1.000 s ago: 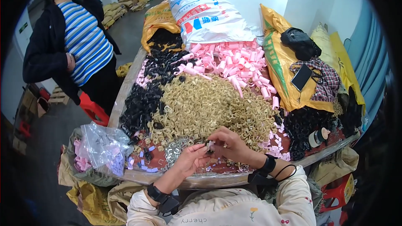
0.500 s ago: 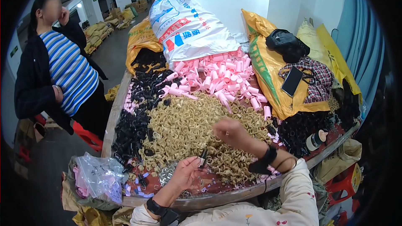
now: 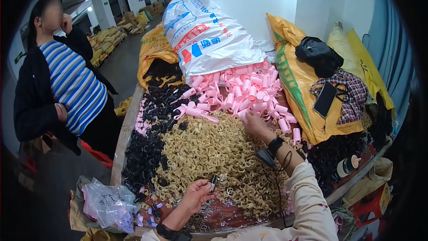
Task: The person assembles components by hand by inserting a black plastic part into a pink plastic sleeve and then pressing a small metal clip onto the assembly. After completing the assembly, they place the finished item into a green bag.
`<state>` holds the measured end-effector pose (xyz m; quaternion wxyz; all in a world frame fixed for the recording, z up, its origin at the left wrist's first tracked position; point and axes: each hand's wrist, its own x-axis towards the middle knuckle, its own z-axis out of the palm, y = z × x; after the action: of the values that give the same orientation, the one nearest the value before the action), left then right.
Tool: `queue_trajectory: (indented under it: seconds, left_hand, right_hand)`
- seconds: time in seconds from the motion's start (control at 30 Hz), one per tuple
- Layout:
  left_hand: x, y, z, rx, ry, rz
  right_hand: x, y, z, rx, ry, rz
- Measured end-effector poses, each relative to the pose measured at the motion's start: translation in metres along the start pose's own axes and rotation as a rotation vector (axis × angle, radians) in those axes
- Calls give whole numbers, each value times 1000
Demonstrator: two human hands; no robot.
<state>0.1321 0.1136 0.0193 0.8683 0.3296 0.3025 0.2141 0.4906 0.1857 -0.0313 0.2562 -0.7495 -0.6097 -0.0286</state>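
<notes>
My left hand (image 3: pixel 195 197) pinches a small black plastic part (image 3: pixel 213 184) over the near side of a heap of tan plastic ring-shaped pieces (image 3: pixel 196 147). At the far edge of that heap, my right hand (image 3: pixel 258 126) has its bent fingers on a pink plastic part (image 3: pixel 243 114), seemingly gripping it; the fingertips are partly hidden. Beyond lies a pile of pink tubular parts (image 3: pixel 238 90), spilling from the mouth of a big white woven sack (image 3: pixel 214 35).
Black plastic parts (image 3: pixel 142 151) line the table's left side. A yellow sack (image 3: pixel 294 76) on the right carries a phone (image 3: pixel 325 99) and a black bag (image 3: pixel 318 56). A bottle (image 3: pixel 345 167) stands at the right edge. Someone in a striped shirt (image 3: pixel 73 85) stands at the left.
My right hand has moved away from me, from above the tan heap to the pink parts. My left hand still holds the black part. The view has shifted slightly.
</notes>
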Motion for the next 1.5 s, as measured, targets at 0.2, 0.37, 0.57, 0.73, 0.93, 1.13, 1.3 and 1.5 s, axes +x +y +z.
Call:
queue_trajectory:
  seconds: [0.2,0.37,0.57,0.73,0.93,1.13,1.3,1.5]
  left_hand:
    - [-12,8,-10,-49,34,56]
    - [-21,15,22,-4,39,77]
    - [-50,15,42,109,-40,168]
    - [-71,6,45,187,38,236]
    - [-80,-1,42,272,55,254]
    - [-79,-1,37,291,26,228]
    - [-71,-4,39,275,17,188]
    - [-60,-2,33,99,-133,-13]
  right_hand:
    - [-32,-60,-83,634,-114,118]
    - [-93,-127,-129,1048,-277,146]
    - [-137,-168,-134,1234,-551,151]
    - [-161,-187,-137,1299,-536,210]
    - [-182,-201,-133,1180,-497,137]
    - [-190,-204,-126,897,-420,-74]
    - [-181,-208,-128,815,-453,-33]
    - [-165,-208,-137,835,-555,-369]
